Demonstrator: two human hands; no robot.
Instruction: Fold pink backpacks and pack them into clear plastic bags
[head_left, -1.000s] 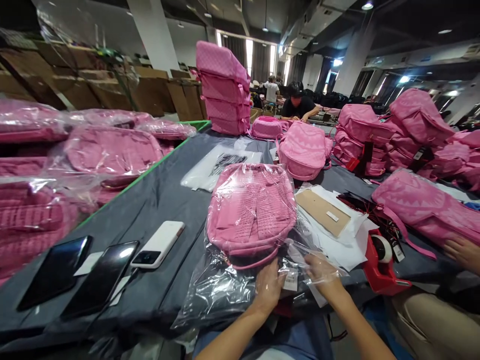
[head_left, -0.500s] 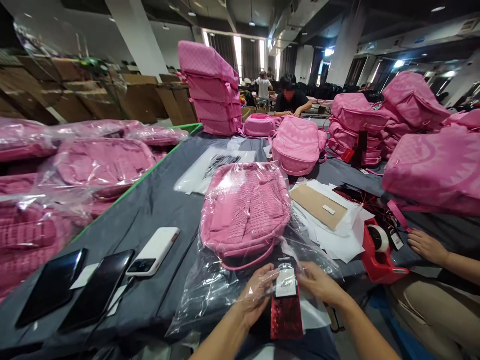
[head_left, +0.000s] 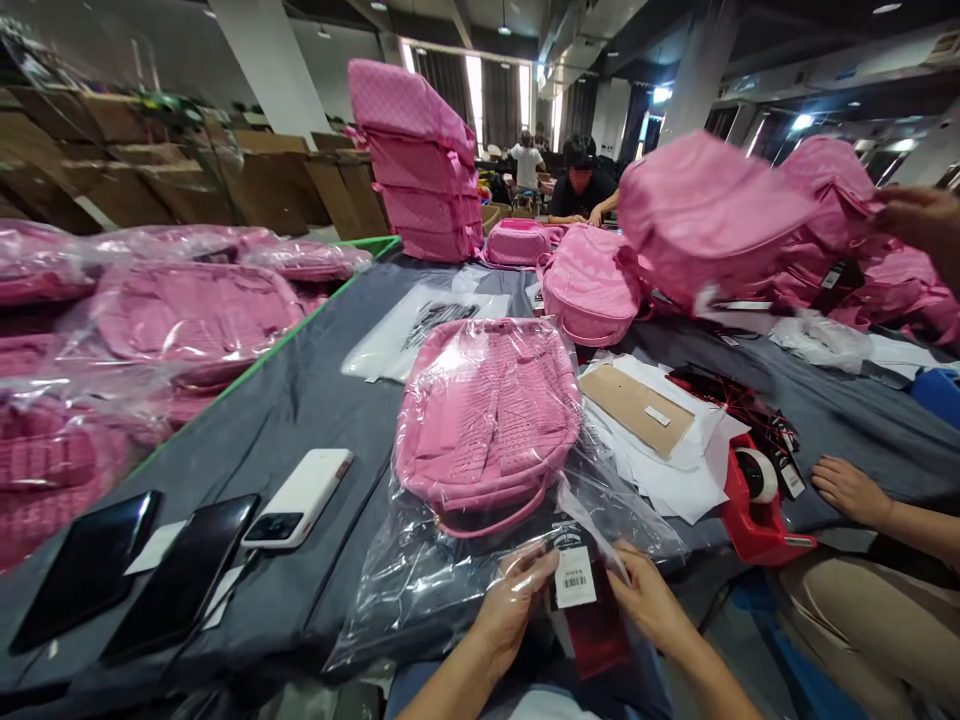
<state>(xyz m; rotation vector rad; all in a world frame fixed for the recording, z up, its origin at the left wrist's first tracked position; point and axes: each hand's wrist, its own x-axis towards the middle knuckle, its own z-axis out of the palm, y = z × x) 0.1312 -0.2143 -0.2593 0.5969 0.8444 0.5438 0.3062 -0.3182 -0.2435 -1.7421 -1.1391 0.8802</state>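
Observation:
A pink backpack (head_left: 487, 420) lies in a clear plastic bag (head_left: 420, 590) on the dark-covered table in front of me. Below its handle is a black and red hang tag (head_left: 600, 640) bearing a white barcode label. My left hand (head_left: 514, 605) is closed at the tag's left edge, with bag film around the fingers. On the other side, my right hand (head_left: 649, 600) pinches a whitish strip (head_left: 589, 520) that runs down from the bag beside the tag; whether it also grips the tag is unclear.
Two dark phones (head_left: 180, 580) and a white power bank (head_left: 298, 500) lie at left, beyond them bagged backpacks (head_left: 195, 315). Papers with cardboard (head_left: 637, 405) and a red tape dispenser (head_left: 757, 510) are at right. Another person's hand (head_left: 851, 490) rests near the dispenser.
The hang tag has tilted, its red lower end swinging slightly right, and its barcode now faces me. My right hand has shifted slightly right. At right, a pink backpack has been lifted leftward, blurred.

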